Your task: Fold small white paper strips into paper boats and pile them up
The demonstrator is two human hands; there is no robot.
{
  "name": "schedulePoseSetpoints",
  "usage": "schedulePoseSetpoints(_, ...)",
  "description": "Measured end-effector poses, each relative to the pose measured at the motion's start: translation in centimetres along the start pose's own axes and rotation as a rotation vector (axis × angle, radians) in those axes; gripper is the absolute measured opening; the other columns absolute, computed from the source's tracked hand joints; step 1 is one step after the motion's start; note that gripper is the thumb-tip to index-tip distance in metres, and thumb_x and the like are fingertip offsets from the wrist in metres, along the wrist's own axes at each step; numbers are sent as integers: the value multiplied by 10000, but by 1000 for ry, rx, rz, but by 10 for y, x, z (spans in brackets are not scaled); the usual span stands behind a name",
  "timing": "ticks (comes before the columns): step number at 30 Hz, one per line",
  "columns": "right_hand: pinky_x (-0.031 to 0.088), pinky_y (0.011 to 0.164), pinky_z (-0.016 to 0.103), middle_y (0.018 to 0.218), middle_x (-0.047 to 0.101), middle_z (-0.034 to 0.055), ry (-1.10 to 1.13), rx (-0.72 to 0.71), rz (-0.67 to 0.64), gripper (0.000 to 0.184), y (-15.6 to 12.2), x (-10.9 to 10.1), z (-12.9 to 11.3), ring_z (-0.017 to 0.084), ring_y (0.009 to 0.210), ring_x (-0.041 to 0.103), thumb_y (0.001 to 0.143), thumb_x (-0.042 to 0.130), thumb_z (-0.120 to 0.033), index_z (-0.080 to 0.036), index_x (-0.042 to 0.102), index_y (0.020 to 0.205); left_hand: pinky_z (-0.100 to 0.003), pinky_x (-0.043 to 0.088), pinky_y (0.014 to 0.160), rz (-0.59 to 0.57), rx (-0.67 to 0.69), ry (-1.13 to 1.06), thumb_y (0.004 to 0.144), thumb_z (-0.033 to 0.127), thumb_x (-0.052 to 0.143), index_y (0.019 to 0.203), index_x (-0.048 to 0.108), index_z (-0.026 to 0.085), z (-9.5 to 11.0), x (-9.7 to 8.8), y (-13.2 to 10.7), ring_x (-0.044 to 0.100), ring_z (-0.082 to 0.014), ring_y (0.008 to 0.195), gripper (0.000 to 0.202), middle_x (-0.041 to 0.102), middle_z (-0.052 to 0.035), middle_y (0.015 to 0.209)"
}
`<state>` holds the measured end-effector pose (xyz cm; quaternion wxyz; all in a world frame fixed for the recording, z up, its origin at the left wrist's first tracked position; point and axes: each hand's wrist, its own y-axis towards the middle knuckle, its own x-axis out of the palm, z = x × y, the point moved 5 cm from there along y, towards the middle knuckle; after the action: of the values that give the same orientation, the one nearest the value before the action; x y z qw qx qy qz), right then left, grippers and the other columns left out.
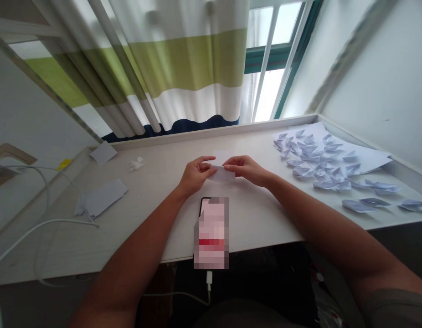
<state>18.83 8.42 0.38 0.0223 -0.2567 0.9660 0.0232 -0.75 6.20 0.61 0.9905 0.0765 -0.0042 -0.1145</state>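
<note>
Between my two hands is a small sheet of white paper (222, 175), held just above the white table. My left hand (196, 174) pinches its left edge between thumb and fingers. On the other side, my right hand (247, 169) grips the top right of the paper, thumb near the upper edge. The paper looks folded, but its exact creases are too pale to make out. Closer to me, below the hands, lies a phone (213, 232) with its screen blurred out.
Many folded paper boats (316, 159) crowd the right side, some over large white sheets (364, 157). At left lie a stack of paper (103, 198), a single sheet (103, 152) and a crumpled tissue (137, 163). White cables (43, 225) cross the left edge; a charging cable (209, 280) meets the phone.
</note>
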Motion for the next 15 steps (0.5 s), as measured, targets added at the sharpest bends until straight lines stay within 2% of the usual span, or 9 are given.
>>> schedulePoseSetpoints(3,490,644,309,808,761,70,-68,-2,-50,468,0,2,-1,156,711,637,796,910,-589,-135,837,883,-308,554,750,18,41,10,757,360,937,1390,645,176,3,3,0,730,-168,763,721,798,-42,914)
schedulePoseSetpoints(5,507,660,322,793,768,71,-13,-41,4,512,1,0,-1,163,708,644,738,946,-619,-137,841,873,-303,562,735,100,66,-5,736,367,957,1418,600,214,6,3,0,732,-159,766,785,798,-57,1038)
schedulePoseSetpoints(7,541,702,342,788,771,63,94,-88,101,528,3,-2,-2,167,717,657,682,982,-627,-148,834,850,-304,566,717,130,39,-4,714,412,975,1319,645,205,6,5,-1,741,-172,781,720,794,-72,1068)
schedulePoseSetpoints(10,581,780,370,797,779,51,231,-119,204,524,5,0,-3,169,738,679,616,1029,-600,-164,814,810,-314,560,713,57,-12,49,746,518,948,1060,762,156,4,12,-2,746,-210,817,514,797,-83,917)
schedulePoseSetpoints(15,600,785,373,768,759,36,248,-66,186,500,3,7,-2,177,748,698,600,1047,-556,-167,786,776,-330,556,679,114,29,65,747,596,928,874,824,159,7,9,-3,684,-196,747,467,791,-74,820)
